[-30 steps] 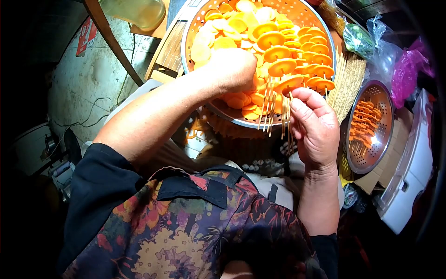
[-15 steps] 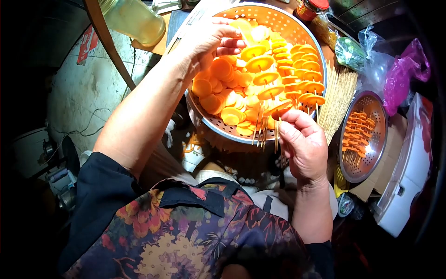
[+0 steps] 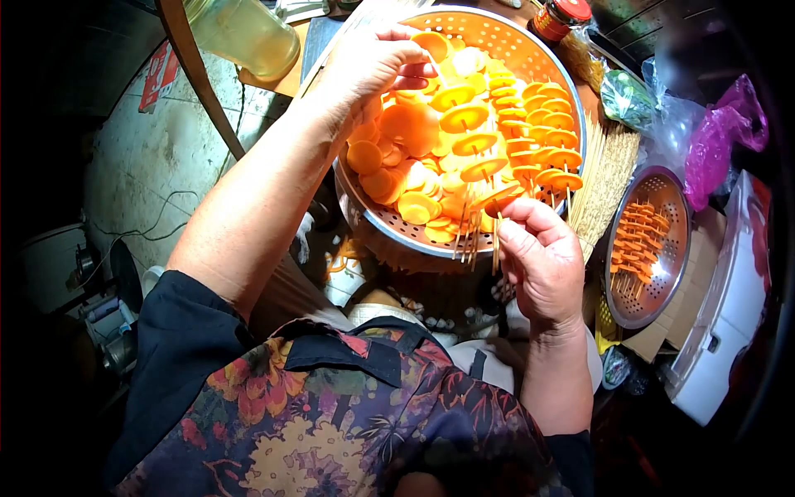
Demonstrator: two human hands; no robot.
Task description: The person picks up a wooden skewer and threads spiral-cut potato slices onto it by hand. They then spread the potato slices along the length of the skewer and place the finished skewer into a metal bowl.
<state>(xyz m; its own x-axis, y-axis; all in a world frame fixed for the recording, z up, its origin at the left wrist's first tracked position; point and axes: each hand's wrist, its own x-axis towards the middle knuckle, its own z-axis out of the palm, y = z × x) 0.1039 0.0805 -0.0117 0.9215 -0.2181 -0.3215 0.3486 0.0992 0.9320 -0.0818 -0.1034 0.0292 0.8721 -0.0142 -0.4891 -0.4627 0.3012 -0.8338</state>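
Observation:
My right hand (image 3: 542,257) pinches the lower end of a thin wooden skewer. Several round carrot slices (image 3: 483,169) are threaded along this skewer, spaced apart, and it slants up toward my left hand (image 3: 385,70). The fingers of my left hand are curled at the skewer's upper end, with a carrot slice (image 3: 431,46) at their tips; the exact grip is partly hidden. Beneath both hands, a large metal colander (image 3: 377,217) holds a heap of loose carrot slices (image 3: 410,124). Finished-looking carrot skewers (image 3: 556,137) lean along its right side.
Bare wooden skewers (image 3: 617,170) lie in a bundle right of the colander. A smaller colander (image 3: 642,311) beyond them contains more carrot skewers. Nearby are a red-lidded jar (image 3: 559,18), a purple plastic bag (image 3: 729,141) and a white foam box (image 3: 716,323). A container of yellowish liquid (image 3: 244,37) stands at upper left.
The whole view has shifted slightly. My left fingers have moved a little around the slice at the skewer's upper end; my right hand keeps its pinch on the skewer.

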